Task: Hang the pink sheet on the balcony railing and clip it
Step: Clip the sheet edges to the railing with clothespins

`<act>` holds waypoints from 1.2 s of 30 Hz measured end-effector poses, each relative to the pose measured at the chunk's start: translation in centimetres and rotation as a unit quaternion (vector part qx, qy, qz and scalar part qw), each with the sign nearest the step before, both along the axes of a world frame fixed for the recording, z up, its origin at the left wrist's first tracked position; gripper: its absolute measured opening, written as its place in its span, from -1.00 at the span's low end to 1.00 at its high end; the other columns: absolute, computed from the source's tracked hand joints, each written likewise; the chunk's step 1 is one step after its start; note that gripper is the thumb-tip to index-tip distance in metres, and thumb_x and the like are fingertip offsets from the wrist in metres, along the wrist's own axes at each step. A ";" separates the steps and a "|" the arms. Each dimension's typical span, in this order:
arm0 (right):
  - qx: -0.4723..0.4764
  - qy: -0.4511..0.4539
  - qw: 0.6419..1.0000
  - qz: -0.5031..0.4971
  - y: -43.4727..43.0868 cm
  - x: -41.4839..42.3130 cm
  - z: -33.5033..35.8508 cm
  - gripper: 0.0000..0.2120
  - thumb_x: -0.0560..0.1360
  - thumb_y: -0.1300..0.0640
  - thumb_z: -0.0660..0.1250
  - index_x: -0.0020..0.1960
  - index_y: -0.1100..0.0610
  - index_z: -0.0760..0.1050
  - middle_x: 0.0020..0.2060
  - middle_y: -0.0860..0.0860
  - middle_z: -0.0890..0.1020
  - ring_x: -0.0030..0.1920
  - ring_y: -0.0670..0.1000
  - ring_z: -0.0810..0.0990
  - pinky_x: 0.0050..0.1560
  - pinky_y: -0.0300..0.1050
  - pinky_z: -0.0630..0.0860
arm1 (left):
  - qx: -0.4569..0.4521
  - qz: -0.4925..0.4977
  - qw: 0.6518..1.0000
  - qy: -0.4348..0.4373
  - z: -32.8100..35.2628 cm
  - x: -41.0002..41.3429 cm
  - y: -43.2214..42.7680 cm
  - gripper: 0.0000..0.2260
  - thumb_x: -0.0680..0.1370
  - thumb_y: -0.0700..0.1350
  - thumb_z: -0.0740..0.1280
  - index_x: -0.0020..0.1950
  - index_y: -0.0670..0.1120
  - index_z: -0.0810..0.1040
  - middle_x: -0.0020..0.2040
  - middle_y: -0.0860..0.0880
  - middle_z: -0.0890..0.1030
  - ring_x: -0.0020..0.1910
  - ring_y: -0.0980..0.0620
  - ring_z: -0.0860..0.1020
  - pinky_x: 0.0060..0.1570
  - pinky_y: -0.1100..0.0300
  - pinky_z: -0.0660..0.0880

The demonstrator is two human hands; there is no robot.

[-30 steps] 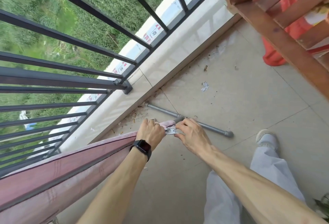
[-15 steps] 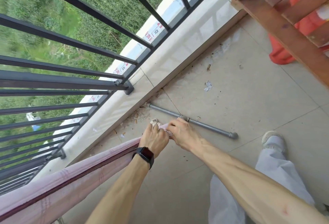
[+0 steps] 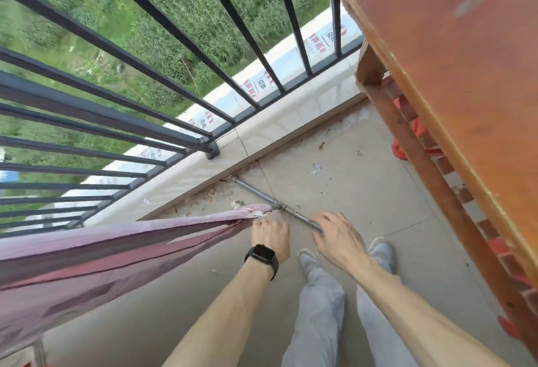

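Note:
The pink sheet (image 3: 122,238) lies draped along a rail that runs from the lower left toward the middle; the rail itself is hidden under the cloth. My left hand (image 3: 270,235), with a black watch on the wrist, grips the sheet's bunched end. A small pale clip (image 3: 260,215) sits on that end just above my fingers. My right hand (image 3: 337,238) hovers a little to the right with its fingers spread, holding nothing. The dark balcony railing (image 3: 174,133) with its slanted bars fills the upper left.
A brown wooden table (image 3: 454,81) looms at the right, with something orange (image 3: 401,151) under it. A grey metal pipe (image 3: 262,194) lies on the tiled floor below my hands. My shoes (image 3: 308,261) and grey trousers stand beneath. A pale stone curb (image 3: 291,127) borders the railing.
My right hand has let go of the clip at the sheet's end and moved away to the right, fingers apart. My left hand stays on the sheet's end.

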State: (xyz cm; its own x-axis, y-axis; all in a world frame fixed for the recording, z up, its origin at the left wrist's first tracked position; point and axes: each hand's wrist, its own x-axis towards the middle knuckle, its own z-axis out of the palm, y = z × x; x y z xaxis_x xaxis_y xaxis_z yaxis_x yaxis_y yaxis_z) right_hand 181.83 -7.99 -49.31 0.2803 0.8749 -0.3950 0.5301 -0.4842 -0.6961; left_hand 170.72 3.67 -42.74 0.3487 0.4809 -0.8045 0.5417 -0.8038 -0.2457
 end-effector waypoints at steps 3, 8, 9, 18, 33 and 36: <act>0.014 -0.047 0.997 -0.051 -4.0 3.0 7.0 -0.73 0.47 0.05 0.28 0.10 0.05 0.64 -0.04 -0.03 0.66 0.04 0.13 0.59 0.10 -0.01 0.52 | -0.014 0.056 0.996 -0.065 5.3 1.7 -2.2 -0.72 0.58 -0.09 0.16 0.27 -0.06 0.47 0.23 -0.14 0.57 0.27 -0.18 0.46 0.22 -0.02 0.32; 0.086 -0.138 0.980 -0.119 -8.1 7.2 18.1 -0.65 0.50 -0.01 0.17 0.03 0.13 0.67 -0.07 0.02 0.69 -0.01 0.15 0.63 0.12 -0.08 0.44 | -0.028 0.046 0.976 -0.211 13.8 6.3 -4.6 -0.66 0.60 -0.10 0.15 0.37 0.00 0.44 0.25 -0.09 0.57 0.23 -0.15 0.51 0.17 -0.01 0.38; 0.096 -0.155 0.974 -0.131 -8.7 7.8 20.2 -0.65 0.51 0.00 0.18 0.03 0.14 0.67 -0.06 0.02 0.70 0.00 0.14 0.63 0.14 -0.07 0.45 | -0.028 0.040 0.970 -0.239 15.3 7.1 -4.9 -0.65 0.60 -0.10 0.15 0.38 0.00 0.43 0.27 -0.09 0.56 0.24 -0.16 0.50 0.19 -0.01 0.38; 0.090 -0.279 0.913 -0.283 -18.2 9.1 32.1 -0.74 0.54 0.02 0.28 0.16 0.01 0.65 0.14 -0.10 0.66 0.28 0.00 0.50 0.35 -0.24 0.29 | -0.037 -0.113 0.893 -0.434 23.6 15.4 -10.3 -0.69 0.60 0.00 0.13 0.28 0.03 0.51 0.16 0.00 0.62 0.15 -0.10 0.54 0.04 0.03 0.44; -0.026 -0.270 0.828 -0.490 -33.1 17.6 30.5 -0.74 0.55 0.01 0.27 0.16 0.01 0.65 0.12 -0.10 0.67 0.24 0.01 0.55 0.29 -0.10 0.44 | -0.093 -0.332 0.852 -0.395 24.2 33.9 -23.4 -0.66 0.59 0.03 0.14 0.33 0.07 0.48 0.21 -0.01 0.59 0.21 -0.12 0.50 0.18 0.03 0.38; -0.049 -0.248 0.823 -0.508 -35.9 22.0 28.5 -0.79 0.52 0.08 0.36 0.14 0.02 0.65 0.08 -0.09 0.68 0.17 0.04 0.59 0.22 -0.07 0.49 | -0.072 -0.362 0.856 -0.363 22.6 38.8 -25.8 -0.70 0.59 0.00 0.14 0.29 0.04 0.49 0.17 -0.02 0.59 0.18 -0.12 0.50 0.13 0.03 0.37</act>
State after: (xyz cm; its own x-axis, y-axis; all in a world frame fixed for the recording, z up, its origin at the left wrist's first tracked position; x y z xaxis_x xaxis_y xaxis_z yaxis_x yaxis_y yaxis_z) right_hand 203.84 -43.86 -20.79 0.9960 0.0593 -0.0667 0.0233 -0.8941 -0.4472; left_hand 209.51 -22.11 -20.17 0.9458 -0.1589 -0.2830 -0.1437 -0.9869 0.0738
